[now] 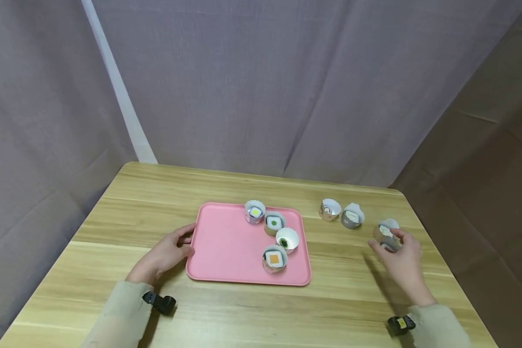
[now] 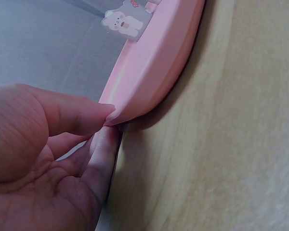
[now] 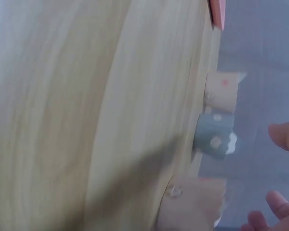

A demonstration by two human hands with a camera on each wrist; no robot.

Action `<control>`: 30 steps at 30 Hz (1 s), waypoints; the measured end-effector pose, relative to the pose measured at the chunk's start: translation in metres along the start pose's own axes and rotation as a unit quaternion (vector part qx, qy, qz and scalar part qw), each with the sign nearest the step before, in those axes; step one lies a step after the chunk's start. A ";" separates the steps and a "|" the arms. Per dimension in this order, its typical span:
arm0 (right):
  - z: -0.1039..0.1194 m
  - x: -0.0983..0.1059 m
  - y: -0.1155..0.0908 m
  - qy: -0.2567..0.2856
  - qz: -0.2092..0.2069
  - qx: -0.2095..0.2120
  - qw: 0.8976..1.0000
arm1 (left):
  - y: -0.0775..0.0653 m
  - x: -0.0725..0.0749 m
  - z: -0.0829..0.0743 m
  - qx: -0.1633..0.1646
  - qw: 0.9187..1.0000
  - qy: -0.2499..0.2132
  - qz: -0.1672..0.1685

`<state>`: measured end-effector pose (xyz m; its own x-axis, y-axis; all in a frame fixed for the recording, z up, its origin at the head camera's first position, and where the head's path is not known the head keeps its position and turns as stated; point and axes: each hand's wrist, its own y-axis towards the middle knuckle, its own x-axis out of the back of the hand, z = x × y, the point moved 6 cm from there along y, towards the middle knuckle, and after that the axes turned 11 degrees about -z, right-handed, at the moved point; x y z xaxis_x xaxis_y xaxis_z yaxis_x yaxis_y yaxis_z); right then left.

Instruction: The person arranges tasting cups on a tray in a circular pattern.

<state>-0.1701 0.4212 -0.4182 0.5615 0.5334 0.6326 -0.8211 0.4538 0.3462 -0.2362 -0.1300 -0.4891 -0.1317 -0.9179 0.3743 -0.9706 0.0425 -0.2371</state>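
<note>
My left hand [image 1: 167,253] pinches the left rim of a pink tray [image 1: 226,241]; in the left wrist view the thumb lies over the rim and fingers are under it. On the tray's right half stand several paper baking cups, among them one with a yellow-marked piece [image 1: 255,211], one with a green-dotted piece [image 1: 274,223] and one with an orange square [image 1: 274,259]. At the right, my right hand [image 1: 402,256] hovers with spread fingers over a beige paper cup [image 3: 190,204] and a grey cup [image 1: 389,246] partly hidden by the hand.
Two more paper cups, one pale [image 1: 330,210] and one grey-green [image 1: 353,216], stand between the tray and my right hand. Everything rests on a wooden table [image 1: 243,314]. Grey curtains [image 1: 226,87] hang behind the table's far edge.
</note>
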 end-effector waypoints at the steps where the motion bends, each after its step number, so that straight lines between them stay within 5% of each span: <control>1: -0.004 0.001 0.001 0.000 0.002 -0.014 1.000 | 0.000 0.000 -0.001 -0.003 1.000 0.002 0.000; 11: -0.037 0.006 0.005 -0.001 0.034 -0.122 0.992 | -0.002 0.001 -0.005 -0.023 1.000 0.007 -0.008; 18: -0.062 -0.004 0.001 0.099 0.149 -0.253 0.951 | 0.000 -0.002 -0.005 -0.026 1.000 -0.003 -0.007; 23: -0.072 -0.010 -0.001 0.120 0.181 -0.265 0.939 | 0.001 -0.004 -0.004 -0.023 1.000 -0.004 -0.008; 30: -0.070 -0.021 -0.002 0.088 0.190 -0.175 0.962 | -0.001 -0.001 -0.003 -0.013 1.000 -0.006 -0.011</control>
<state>-0.1730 0.4595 -0.4804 0.2625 0.8066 0.5296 -0.9026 0.3993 -0.1606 -0.2357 -0.1283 -0.4868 -0.1075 -0.9233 0.3686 -0.9782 0.0321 -0.2049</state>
